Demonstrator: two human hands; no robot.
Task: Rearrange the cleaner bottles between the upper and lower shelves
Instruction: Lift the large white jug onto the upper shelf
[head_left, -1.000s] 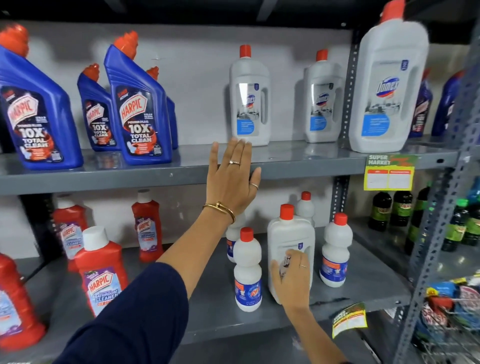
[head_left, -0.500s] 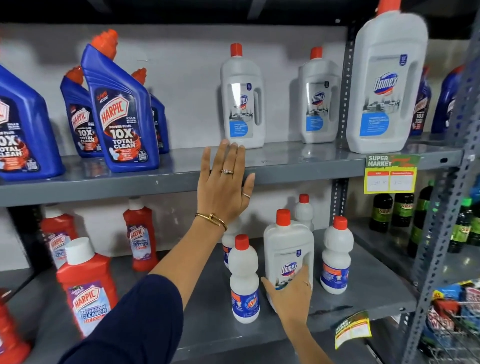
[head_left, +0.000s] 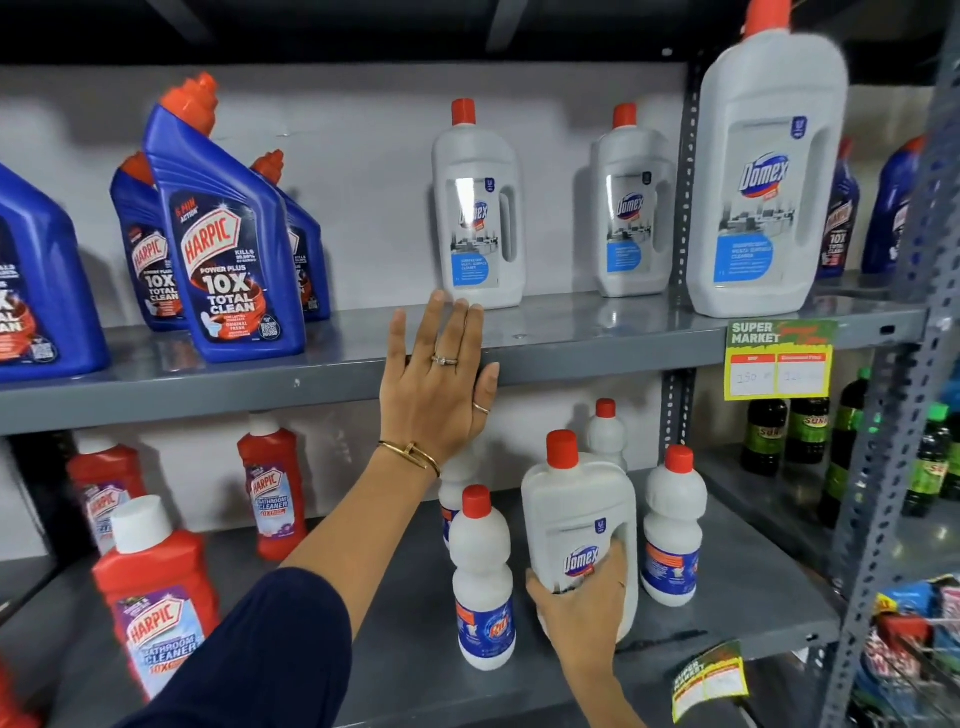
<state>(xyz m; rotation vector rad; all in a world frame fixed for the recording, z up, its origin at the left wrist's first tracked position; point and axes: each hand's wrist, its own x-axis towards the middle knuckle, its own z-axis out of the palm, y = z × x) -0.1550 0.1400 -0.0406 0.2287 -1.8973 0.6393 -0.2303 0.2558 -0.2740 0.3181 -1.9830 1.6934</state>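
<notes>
My right hand (head_left: 584, 608) grips a white Domex bottle (head_left: 579, 514) with a red cap, standing on the lower shelf (head_left: 727, 582). Fingers reach into its handle. My left hand (head_left: 439, 384) lies flat, fingers apart, against the front edge of the upper shelf (head_left: 597, 343), holding nothing. Three more white Domex bottles stand on the upper shelf: one (head_left: 478, 208) just above my left hand, one (head_left: 631, 208) further right, a large one (head_left: 763, 176) at the right. Blue Harpic bottles (head_left: 223, 234) fill the upper left.
Small white Rin bottles (head_left: 480, 577) (head_left: 672, 530) flank the gripped bottle closely. Red Harpic bathroom cleaners (head_left: 156, 597) stand lower left. A grey perforated upright (head_left: 893, 415) and dark green bottles (head_left: 805, 431) are at the right. A price tag (head_left: 779, 358) hangs from the upper shelf edge.
My right hand has closed around the Domex bottle's lower body and handle, and the bottle has tilted slightly. My left hand stays on the upper shelf edge. The view has shifted right.
</notes>
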